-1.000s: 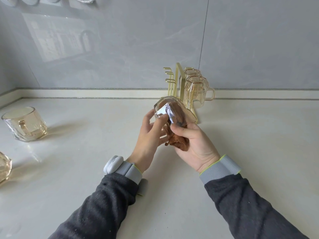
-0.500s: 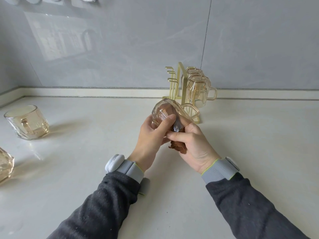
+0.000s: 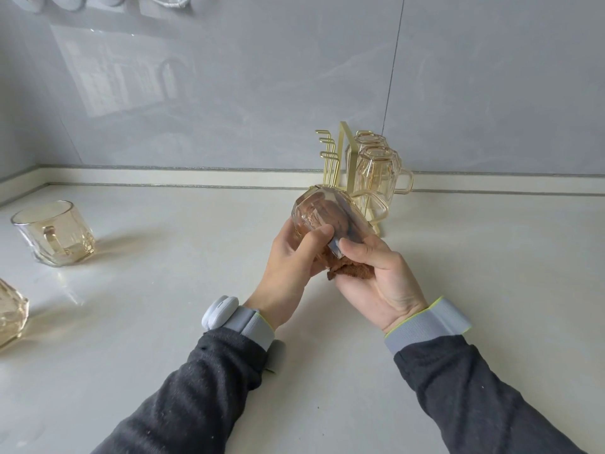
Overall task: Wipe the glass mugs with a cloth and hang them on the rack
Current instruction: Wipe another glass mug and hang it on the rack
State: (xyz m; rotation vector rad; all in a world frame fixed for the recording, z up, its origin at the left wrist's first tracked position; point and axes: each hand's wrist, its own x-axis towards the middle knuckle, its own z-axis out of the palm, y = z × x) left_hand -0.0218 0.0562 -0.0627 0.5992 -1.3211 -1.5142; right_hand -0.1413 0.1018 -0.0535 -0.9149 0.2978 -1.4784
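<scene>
I hold the mug [image 3: 322, 214] above the tabletop [image 3: 163, 322], just before the rack [image 3: 348, 165]: left hand [image 3: 291, 267] fingers curled round its body, right hand [image 3: 379, 280] fingers pinching the brown cloth [image 3: 352, 271] stuffed inside. Two hung mugs [image 3: 376, 172] look done; two waiting mugs [image 3: 54, 234] at far left remain, I reckon.
</scene>
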